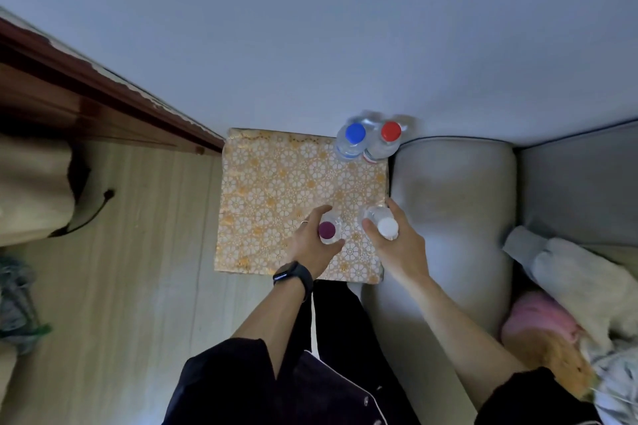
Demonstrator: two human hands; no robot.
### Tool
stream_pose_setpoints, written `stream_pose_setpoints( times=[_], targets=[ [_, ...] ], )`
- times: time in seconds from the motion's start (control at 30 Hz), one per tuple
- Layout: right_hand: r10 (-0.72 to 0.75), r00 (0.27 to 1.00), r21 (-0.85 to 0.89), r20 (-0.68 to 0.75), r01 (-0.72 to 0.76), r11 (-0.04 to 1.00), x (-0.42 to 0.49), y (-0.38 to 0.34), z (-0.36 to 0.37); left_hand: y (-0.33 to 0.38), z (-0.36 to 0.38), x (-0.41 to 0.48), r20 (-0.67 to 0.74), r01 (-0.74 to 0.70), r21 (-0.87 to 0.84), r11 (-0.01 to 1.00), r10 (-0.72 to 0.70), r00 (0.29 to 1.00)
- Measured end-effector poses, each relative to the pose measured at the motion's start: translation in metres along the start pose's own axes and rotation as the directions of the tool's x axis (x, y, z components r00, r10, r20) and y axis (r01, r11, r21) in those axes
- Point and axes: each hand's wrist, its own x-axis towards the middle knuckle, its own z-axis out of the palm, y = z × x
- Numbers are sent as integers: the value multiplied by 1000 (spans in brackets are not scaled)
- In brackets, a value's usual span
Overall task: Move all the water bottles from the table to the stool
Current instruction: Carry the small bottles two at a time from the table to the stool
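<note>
Your left hand point(312, 245) has its fingers point(319, 214) and thumb curled round the shoulder of the purple-capped bottle point(327, 230), just under the cap. Your right hand point(400, 252) grips the white-capped bottle point(387, 227) the same way, with the thumb on one side and the fingers round the other. Both bottles stand upright between your hands, close together, over the patterned top point(276, 190). From straight above you cannot tell whether their bases rest on it or are lifted.

These look like thin, clear plastic bottles, so expect the walls to give under a hard squeeze and to be smooth enough to slip. How full they are does not show, so be ready for the weight of the water. Your hold at the shoulder seems sound. Wrap the body rather than pinch the cap, and keep each bottle upright.

Well beyond your fingertips, the blue-capped bottle point(355, 133) and the red-capped bottle point(390, 131) stand pressed together at the top's far corner on your right. Just outside your right hand lies the grey sofa arm point(448, 200).

The count is four bottles, one of each cap colour: two held and two free. Only one patterned top shows, and you cannot tell whether it is the table or the stool.
</note>
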Motion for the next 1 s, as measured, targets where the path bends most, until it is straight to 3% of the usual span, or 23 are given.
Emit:
stream_pose_setpoints(
  times=[0.17,0.5,0.77,1.0],
  targets=[
    [42,999,-20,-9,-42,999,4,8,6,-11,2,-4,19,-1,-12,1000,1,1000],
    [43,999,-2,18,-43,999,0,12,2,1,3,5,-47,199,-55,978,-202,978],
    [-6,998,50,-67,9,999,30,-9,-3,55,-4,61,-42,48,-147,988,-54,998],
    [-56,995,78,-80,62,995,66,-32,-1,63,-2,89,-30,8,-182,983,-13,999]
  ],
)
